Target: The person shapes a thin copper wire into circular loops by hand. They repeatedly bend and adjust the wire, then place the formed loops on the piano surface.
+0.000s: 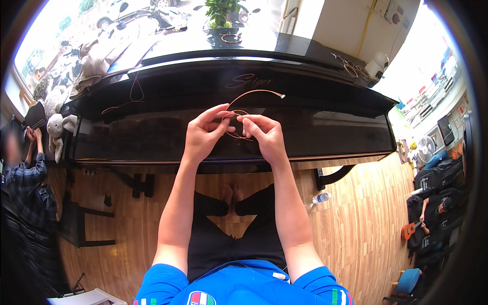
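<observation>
Over the black piano [315,137], my two hands share a thin orange-brown cable [256,91]. One end of it arches up and to the right, tipped with a small white connector [282,96]. My left hand [203,133] pinches the cable between thumb and fingers. Close beside it, my right hand [266,136] grips the same cable with its fingertips. Small loops of cable run between the hands, and a loose strand hangs just below the fingers. The fingers partly hide how the loops cross.
Another thin cable [133,100] lies at the piano's left. On top are a potted plant [219,15], a coiled cable [232,38] and a cable bundle [351,66]. A plush toy [56,124] and a person [30,178] are at left. A water bottle [322,197] lies on the floor.
</observation>
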Demonstrator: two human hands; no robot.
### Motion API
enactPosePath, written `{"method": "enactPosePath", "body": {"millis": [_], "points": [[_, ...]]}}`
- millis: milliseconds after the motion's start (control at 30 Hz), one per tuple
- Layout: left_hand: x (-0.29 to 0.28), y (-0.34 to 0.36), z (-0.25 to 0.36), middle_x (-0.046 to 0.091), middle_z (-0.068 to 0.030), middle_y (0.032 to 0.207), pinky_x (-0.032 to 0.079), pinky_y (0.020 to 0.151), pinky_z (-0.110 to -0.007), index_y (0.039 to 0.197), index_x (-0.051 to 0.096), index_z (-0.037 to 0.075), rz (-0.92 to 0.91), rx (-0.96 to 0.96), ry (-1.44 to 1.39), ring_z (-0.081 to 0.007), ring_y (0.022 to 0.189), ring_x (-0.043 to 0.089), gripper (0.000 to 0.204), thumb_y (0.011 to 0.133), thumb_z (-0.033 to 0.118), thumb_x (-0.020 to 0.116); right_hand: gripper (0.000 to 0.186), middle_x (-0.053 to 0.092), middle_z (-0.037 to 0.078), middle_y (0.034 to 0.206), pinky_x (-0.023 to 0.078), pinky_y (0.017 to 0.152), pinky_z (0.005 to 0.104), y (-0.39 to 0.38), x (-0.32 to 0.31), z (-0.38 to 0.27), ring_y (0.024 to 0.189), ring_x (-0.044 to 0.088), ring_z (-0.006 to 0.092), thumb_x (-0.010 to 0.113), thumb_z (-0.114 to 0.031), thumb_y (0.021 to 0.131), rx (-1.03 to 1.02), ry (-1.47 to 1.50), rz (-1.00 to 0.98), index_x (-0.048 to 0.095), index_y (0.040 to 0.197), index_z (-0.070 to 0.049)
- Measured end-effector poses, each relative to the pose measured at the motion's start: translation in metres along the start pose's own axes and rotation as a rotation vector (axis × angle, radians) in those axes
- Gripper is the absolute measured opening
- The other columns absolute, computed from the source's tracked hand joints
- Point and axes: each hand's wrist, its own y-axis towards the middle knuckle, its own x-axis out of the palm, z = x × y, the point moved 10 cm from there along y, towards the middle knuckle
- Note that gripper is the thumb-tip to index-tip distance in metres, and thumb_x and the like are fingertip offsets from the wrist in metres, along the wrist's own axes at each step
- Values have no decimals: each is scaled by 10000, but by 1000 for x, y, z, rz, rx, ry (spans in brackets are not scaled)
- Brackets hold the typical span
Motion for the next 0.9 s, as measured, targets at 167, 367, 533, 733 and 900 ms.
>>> {"method": "enactPosePath", "body": {"millis": [167,367,533,733,900], "points": [[2,1,5,717,-134,1153,580,764,-224,1330,605,2,-7,54,33,-128,900,721,462,894,49,752,210,699,21,835,491,701,218,1,-2,-3,715,576,59,679,-147,978,-44,38,26,739,1093,18],[-2,-4,4,729,-71,1026,476,598,-170,1334,612,19,-10,-107,122,-36,734,623,443,919,95,743,216,609,-9,734,473,697,228,2,-7,0,689,533,59,633,-153,1011,-55,110,61,723,1100,23],[0,-1,0,722,-36,863,380,519,-156,1214,697,22,-4,-30,88,-5,638,545,278,967,150,694,280,579,-10,725,463,726,219,3,-8,2,701,525,63,580,-206,1045,-24,139,51,696,1137,32],[0,-4,5,661,4,749,357,521,-175,1150,732,23,31,-102,71,-9,595,490,227,991,170,663,378,632,51,809,474,750,234,1,-9,-10,739,575,105,474,-277,1087,-68,300,72,604,1254,36],[-2,-4,5,686,-14,808,451,644,-200,1159,724,17,-4,-84,64,-38,700,571,224,989,147,657,358,663,82,845,484,730,252,3,-12,-5,729,585,123,431,-273,1100,-7,343,148,595,1239,13]]}}
